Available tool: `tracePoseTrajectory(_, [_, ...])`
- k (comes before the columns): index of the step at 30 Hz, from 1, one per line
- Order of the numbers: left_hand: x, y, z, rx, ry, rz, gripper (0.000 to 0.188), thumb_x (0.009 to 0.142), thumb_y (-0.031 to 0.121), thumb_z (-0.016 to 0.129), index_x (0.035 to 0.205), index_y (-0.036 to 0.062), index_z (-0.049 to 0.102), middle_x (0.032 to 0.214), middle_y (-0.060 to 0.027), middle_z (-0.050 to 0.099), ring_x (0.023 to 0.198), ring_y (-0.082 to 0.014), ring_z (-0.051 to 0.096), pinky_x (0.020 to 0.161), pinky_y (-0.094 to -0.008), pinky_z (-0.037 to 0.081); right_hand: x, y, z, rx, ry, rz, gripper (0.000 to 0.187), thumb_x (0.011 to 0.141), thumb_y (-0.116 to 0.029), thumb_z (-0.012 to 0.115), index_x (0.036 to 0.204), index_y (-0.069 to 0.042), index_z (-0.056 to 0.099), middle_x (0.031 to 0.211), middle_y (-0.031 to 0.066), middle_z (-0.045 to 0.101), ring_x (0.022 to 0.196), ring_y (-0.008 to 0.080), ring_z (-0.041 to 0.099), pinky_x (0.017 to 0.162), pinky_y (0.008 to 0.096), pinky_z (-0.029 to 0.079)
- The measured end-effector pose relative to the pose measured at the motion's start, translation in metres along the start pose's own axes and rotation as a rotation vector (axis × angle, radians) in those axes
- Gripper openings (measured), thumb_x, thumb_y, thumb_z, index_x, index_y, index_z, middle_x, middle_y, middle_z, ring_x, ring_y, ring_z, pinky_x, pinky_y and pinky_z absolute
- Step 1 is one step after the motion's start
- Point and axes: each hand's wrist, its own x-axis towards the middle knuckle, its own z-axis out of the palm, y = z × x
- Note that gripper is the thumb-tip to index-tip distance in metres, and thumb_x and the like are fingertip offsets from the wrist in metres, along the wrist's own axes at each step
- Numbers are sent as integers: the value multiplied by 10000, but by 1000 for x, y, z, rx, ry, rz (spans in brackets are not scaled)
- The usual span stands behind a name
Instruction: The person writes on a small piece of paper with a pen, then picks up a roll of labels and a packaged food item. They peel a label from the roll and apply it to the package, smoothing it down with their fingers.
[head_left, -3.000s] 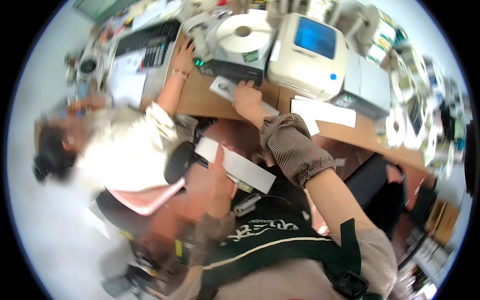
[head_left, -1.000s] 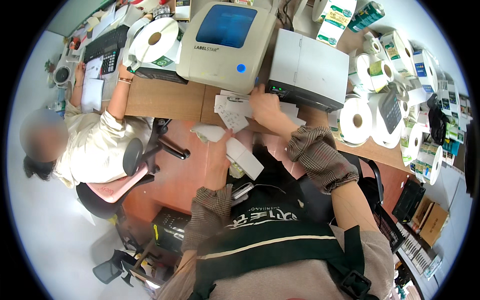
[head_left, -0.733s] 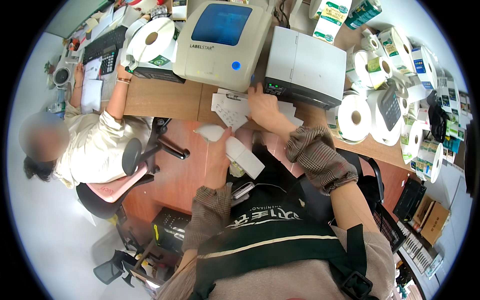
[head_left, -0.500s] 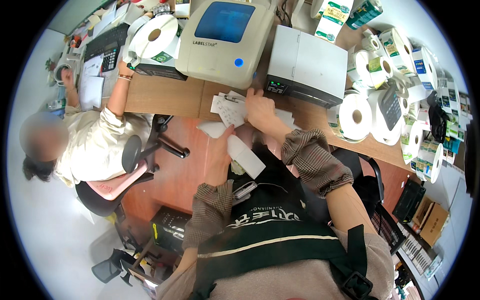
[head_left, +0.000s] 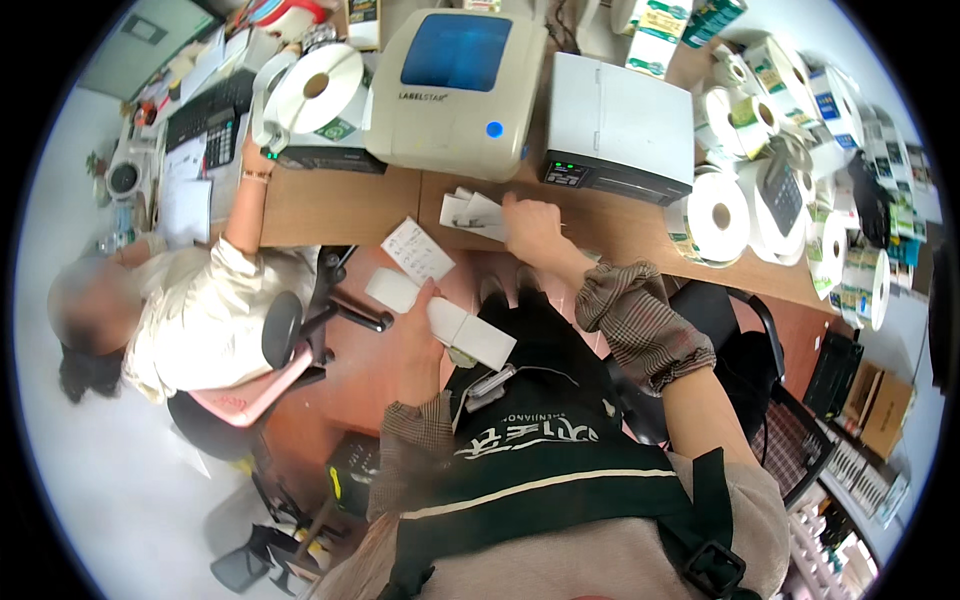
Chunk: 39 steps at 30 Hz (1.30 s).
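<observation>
In my left hand (head_left: 420,335) I grip a folded strip of blank white labels or paper (head_left: 472,335), held over my lap beyond the desk edge. A white slip with handwriting (head_left: 418,250) juts out above the fingers of that hand. My right hand (head_left: 535,232) is at the desk's front edge, its fingers bent and closed on the right end of a small pile of white paper slips (head_left: 472,213). Its fingertips are partly hidden. A thin dark object, perhaps a pen, lies across the pile.
A beige label printer (head_left: 455,90) stands behind the slips, with a grey-white printer (head_left: 620,125) to its right. Label rolls (head_left: 718,218) crowd the right side of the desk. At the left, a co-worker (head_left: 210,310) in a cream top sits by another printer (head_left: 325,155).
My left hand has moved down and left, away from the desk, with the strip. The handwritten slip has come away from the pile with it. My right hand has stayed by the pile.
</observation>
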Motion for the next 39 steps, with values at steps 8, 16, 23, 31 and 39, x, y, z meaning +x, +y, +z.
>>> tracePoseTrajectory(8, [-1,31,-3,-3,-52,-35,166,833,82,666,962,1,599,815,-55,599,704,-167,594,604,-301,493,-29,26,-37,-365,319,-212,49,668,-90,631,712,-74,642,760,109,644,729,261,639,592,342,504])
tracePoseTrajectory(16, [1,48,-21,25,-115,-124,336,861,199,644,1140,30,559,1014,-92,602,906,-221,605,769,-383,517,-20,61,6,-433,274,-194,93,738,-142,584,801,-95,633,806,63,650,857,254,610,628,367,517])
tracePoseTrajectory(23, [-8,56,-46,205,-171,93,209,898,331,589,836,137,543,784,-13,578,747,-178,592,679,-347,508,-107,16,-53,154,160,-35,157,748,-140,592,843,-22,635,767,183,644,803,358,624,662,446,501])
tracePoseTrajectory(31, [-53,76,-11,162,-165,322,202,880,281,633,808,121,532,756,-3,535,726,-131,553,655,-289,482,-228,93,-51,952,356,415,284,813,-210,691,974,21,662,804,51,645,737,110,571,666,270,465])
tracePoseTrajectory(39, [-108,82,53,225,-204,362,211,887,283,625,834,109,519,761,-4,507,749,-134,528,670,-303,504,-281,157,-66,1133,570,578,306,805,-246,722,918,30,651,769,21,628,643,78,550,573,235,446])
